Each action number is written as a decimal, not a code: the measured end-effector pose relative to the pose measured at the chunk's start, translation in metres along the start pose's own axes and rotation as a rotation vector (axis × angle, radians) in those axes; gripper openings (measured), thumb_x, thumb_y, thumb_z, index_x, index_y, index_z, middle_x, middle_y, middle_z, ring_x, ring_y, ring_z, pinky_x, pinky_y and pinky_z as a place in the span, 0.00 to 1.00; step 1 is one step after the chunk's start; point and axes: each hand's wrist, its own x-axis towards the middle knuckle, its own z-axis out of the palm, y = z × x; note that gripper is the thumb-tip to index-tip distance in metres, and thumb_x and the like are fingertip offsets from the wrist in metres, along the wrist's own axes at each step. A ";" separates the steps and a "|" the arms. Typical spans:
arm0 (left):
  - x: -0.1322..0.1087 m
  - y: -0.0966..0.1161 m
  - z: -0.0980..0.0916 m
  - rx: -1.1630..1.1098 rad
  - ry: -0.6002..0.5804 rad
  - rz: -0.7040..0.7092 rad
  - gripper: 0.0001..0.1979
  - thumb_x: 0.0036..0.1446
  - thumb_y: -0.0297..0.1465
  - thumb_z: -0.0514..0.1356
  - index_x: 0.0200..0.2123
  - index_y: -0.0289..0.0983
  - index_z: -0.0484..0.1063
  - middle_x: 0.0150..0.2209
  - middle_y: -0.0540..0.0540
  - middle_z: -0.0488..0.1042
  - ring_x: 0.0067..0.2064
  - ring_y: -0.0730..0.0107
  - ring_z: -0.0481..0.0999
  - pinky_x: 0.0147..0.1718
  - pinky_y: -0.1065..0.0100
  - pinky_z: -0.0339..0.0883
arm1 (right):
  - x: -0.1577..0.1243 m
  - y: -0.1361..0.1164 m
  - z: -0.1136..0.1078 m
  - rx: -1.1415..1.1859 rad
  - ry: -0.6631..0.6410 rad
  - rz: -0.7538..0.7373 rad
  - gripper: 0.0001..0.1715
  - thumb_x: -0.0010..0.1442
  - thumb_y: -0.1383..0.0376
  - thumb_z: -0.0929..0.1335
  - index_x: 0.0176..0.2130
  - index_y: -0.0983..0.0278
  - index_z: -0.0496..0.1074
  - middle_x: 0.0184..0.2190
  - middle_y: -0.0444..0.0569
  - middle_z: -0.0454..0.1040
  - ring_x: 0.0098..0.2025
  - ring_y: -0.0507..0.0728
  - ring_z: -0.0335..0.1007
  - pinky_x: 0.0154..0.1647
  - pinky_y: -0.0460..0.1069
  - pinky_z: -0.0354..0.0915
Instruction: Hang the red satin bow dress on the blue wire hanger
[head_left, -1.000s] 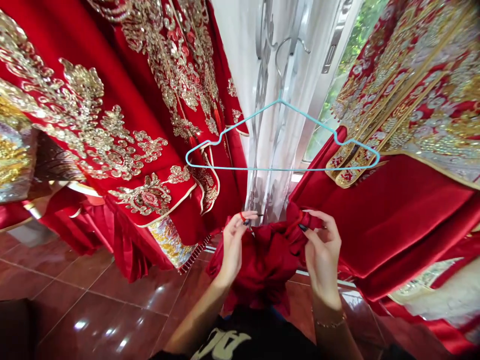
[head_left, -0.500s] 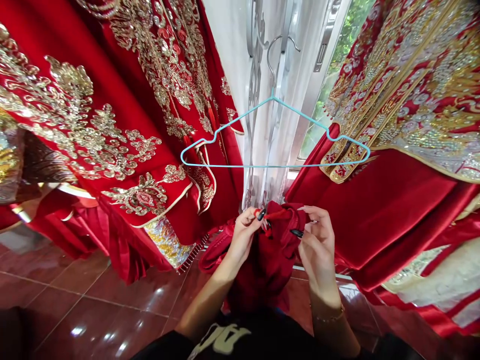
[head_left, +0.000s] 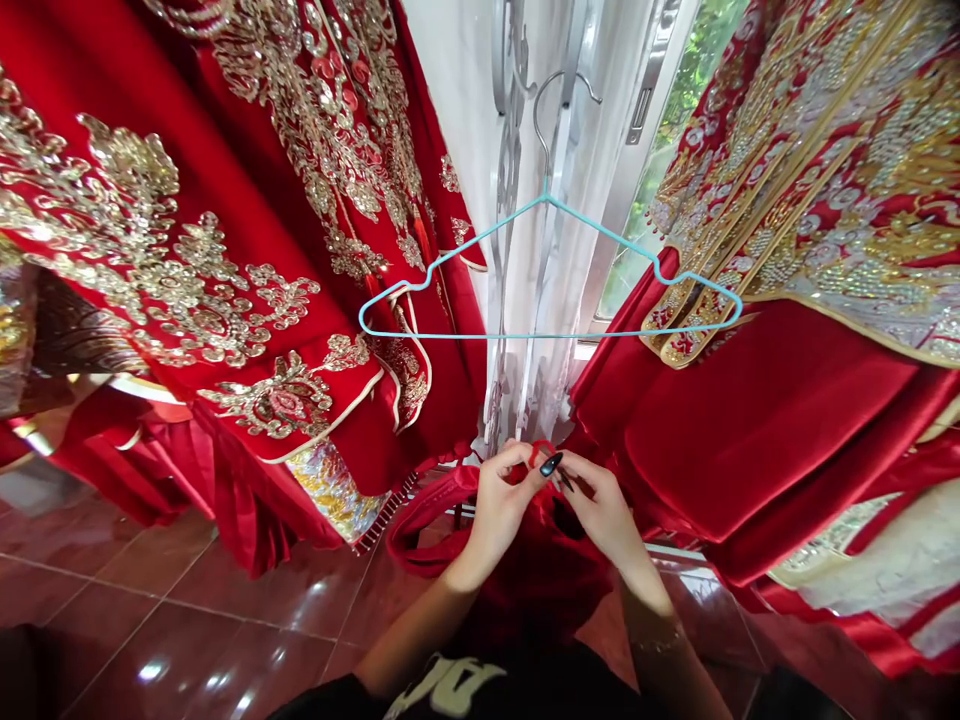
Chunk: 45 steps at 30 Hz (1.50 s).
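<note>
A dark red garment [head_left: 536, 575] hangs bunched in front of my body, with a bright red cord [head_left: 541, 450] at its top. My left hand [head_left: 504, 502] pinches the cord between thumb and fingers. Close against it, my right hand [head_left: 606, 512] is closed with its fingertips on the same cord; the exact grip is partly hidden by the black-nailed thumb. A rounded fold [head_left: 427, 525] of the garment spreads out left of my left wrist. Above both hands hangs a light blue hanger [head_left: 577, 337] with a metal hook, bearing no clothing.
Red gowns with gold embroidery hang at the left [head_left: 247, 290] and right [head_left: 810, 180], close on either side. Behind the hanger stand a metal rack [head_left: 510, 170] and a white curtain [head_left: 450, 60], beside a window [head_left: 630, 270]. The floor has dark red tiles [head_left: 225, 640].
My right hand has moved left, away from the garment's folded edge, to meet my left hand at the cord. Both hands sit slightly lower, and the garment has dropped a little.
</note>
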 end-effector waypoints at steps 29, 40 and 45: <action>-0.005 0.059 -0.109 -0.142 0.344 0.185 0.18 0.49 0.27 0.63 0.45 0.43 0.83 0.65 0.43 0.70 0.52 0.47 0.82 0.45 0.55 0.81 | 0.099 -0.061 -0.177 -0.250 0.506 -0.426 0.26 0.49 0.64 0.79 0.48 0.67 0.78 0.53 0.59 0.78 0.55 0.62 0.77 0.63 0.62 0.70; -0.015 0.063 -0.112 -0.069 0.272 0.253 0.16 0.55 0.29 0.65 0.47 0.42 0.83 0.62 0.41 0.73 0.59 0.40 0.75 0.34 0.61 0.84 | 0.156 -0.113 -0.160 -0.299 0.034 -0.204 0.25 0.45 0.62 0.80 0.42 0.66 0.76 0.41 0.50 0.81 0.43 0.55 0.78 0.61 0.59 0.71; -0.021 0.059 -0.114 -0.039 0.286 0.250 0.15 0.54 0.30 0.66 0.46 0.41 0.83 0.60 0.40 0.74 0.58 0.42 0.77 0.32 0.65 0.83 | 0.169 -0.122 -0.148 -0.386 -0.054 -0.160 0.13 0.52 0.69 0.74 0.41 0.67 0.76 0.34 0.47 0.79 0.31 0.49 0.74 0.40 0.49 0.74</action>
